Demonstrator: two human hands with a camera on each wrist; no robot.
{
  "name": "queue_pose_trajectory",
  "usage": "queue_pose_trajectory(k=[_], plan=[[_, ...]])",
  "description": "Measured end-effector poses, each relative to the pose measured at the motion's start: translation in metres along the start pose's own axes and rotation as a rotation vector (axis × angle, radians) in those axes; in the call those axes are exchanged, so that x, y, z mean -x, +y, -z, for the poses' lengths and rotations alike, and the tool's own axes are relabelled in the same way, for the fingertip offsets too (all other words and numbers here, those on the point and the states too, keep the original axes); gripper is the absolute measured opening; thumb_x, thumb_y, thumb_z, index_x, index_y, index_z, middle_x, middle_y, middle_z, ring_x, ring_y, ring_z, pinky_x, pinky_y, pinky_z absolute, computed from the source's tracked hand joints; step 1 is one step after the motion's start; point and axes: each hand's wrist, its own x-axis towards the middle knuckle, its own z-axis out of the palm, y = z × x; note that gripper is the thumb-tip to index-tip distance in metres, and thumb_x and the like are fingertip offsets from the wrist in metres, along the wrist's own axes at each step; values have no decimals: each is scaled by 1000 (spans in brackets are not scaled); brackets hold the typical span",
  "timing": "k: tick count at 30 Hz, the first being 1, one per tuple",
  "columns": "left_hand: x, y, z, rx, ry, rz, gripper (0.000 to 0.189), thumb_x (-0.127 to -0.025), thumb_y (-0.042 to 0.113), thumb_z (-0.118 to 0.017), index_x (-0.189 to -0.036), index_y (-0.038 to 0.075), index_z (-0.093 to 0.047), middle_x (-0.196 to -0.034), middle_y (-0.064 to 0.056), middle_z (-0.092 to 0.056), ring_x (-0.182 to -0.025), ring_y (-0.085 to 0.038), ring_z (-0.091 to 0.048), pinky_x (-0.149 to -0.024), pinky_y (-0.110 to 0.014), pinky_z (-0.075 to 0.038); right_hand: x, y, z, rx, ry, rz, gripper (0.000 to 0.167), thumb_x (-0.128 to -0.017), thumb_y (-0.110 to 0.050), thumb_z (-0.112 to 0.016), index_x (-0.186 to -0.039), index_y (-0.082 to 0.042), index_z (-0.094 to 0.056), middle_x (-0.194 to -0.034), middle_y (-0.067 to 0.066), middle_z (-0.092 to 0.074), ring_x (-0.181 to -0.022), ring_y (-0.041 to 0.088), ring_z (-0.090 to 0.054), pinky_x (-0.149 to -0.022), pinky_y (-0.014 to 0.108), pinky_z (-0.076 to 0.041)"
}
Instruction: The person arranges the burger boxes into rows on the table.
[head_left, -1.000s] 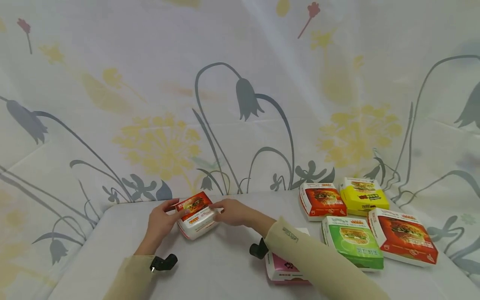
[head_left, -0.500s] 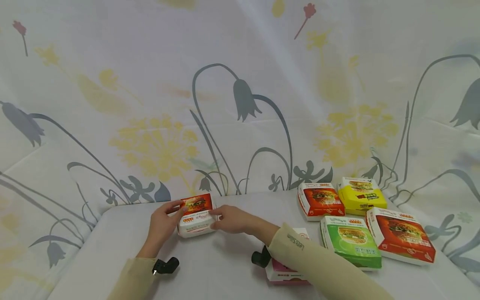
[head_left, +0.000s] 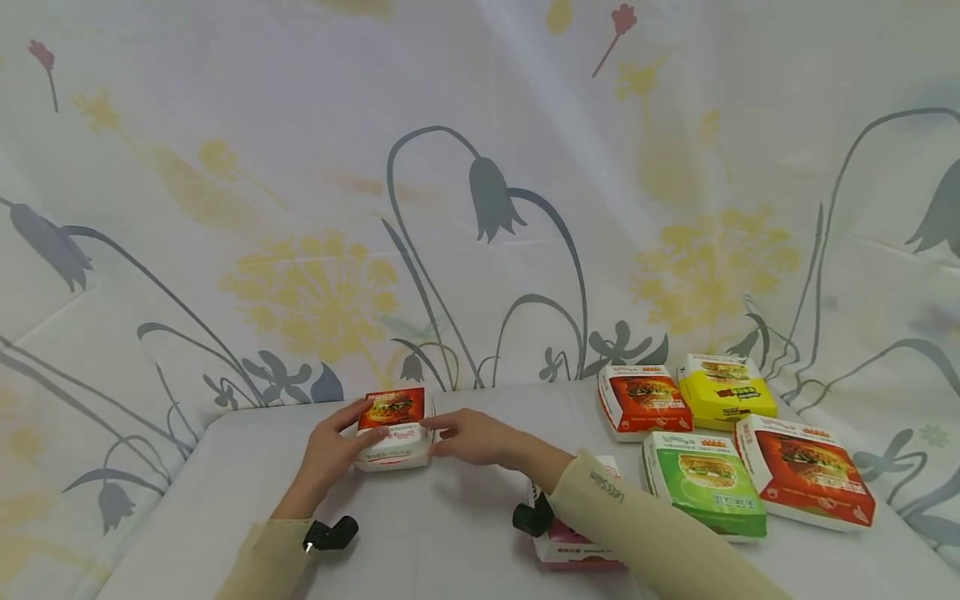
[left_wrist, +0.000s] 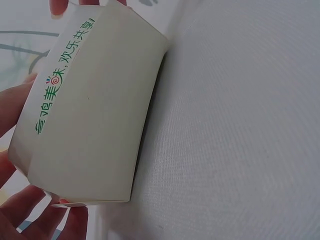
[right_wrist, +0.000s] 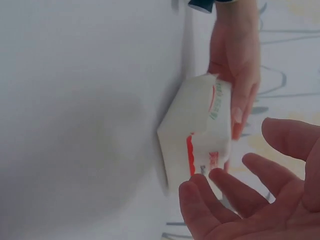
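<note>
A red-and-white burger box [head_left: 394, 408] sits near the back edge of the table, its burger picture facing up. My left hand [head_left: 330, 448] grips its left side, thumb over the top. In the left wrist view the plain white wall of the burger box [left_wrist: 97, 120] stands low over the cloth, with green lettering along its upper edge. My right hand [head_left: 476, 437] is at the box's right side, fingertips right by its edge. Seen from the right wrist, the fingers [right_wrist: 240, 195] of that hand are spread and loosely bent beside the burger box [right_wrist: 187, 120], thumb apart.
To the right lie a smaller red box [head_left: 647, 402], a yellow box [head_left: 727, 396], a green box [head_left: 705, 483] and a larger red box [head_left: 806, 471]. A pink box [head_left: 573, 546] is partly hidden under my right sleeve. A flowered curtain [head_left: 480, 275] rises behind the table.
The burger box has turned from a slant to roughly square with the table's back edge and come down slightly. My left hand turned with it; the right fingers have loosened at its side.
</note>
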Motion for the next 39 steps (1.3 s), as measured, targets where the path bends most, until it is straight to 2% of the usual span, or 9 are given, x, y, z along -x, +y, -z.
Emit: queue_pose_trajectory(k=[3,7,12,19,24,31,39], plan=[[-1,-2,0,17,2,2,70,-86,38,-78,-146,13,-52,-155,-9,-41,-146,-37,-27,-114,-60,-21,4,3,10,-70,-6,27,44,-95,-22,-65,-139,-17,-61,-136,10,-60,-117,24,-57,-97,49,-48],[-2,-4,-1,28,-5,22,72,-85,39,-78,-147,15,-51,-156,-8,-40,-146,-38,-25,-113,-61,-20,13,9,29,-107,-16,67,42,-97,-23,-63,-138,-15,-61,-140,6,-58,-126,25,-54,-103,50,-44],[-1,-6,-2,33,-3,42,72,-85,40,-78,-148,15,-50,-156,-8,-39,-146,-38,-24,-114,-61,-20,30,20,55,-136,-25,87,39,-99,-25,-61,-137,-17,-62,-137,1,-60,-126,21,-55,-106,49,-41],[0,-6,-2,28,-2,39,72,-86,39,-78,-148,15,-50,-156,-9,-39,-146,-39,-24,-113,-61,-20,60,43,87,-92,-4,86,39,-99,-26,-63,-136,-15,-63,-133,3,-63,-119,20,-60,-104,48,-43],[-1,-5,-3,15,3,27,70,-87,38,-77,-148,15,-50,-155,-10,-40,-145,-39,-26,-113,-60,-22,85,55,105,-48,-53,71,42,-96,-23,-68,-136,-15,-62,-134,4,-62,-121,25,-59,-101,46,-47],[-3,-3,-1,32,-3,29,70,-87,37,-77,-148,15,-50,-155,-8,-40,-146,-37,-26,-114,-60,-21,105,70,118,3,-157,74,48,-91,-11,-71,-138,-15,-61,-137,7,-60,-130,35,-51,-105,52,-42],[-2,-2,0,30,-3,33,69,-88,37,-76,-148,16,-50,-155,-9,-40,-145,-39,-26,-113,-60,-22,114,82,118,-7,-219,29,50,-87,-7,-72,-136,-11,-62,-135,11,-61,-126,34,-54,-104,55,-42]])
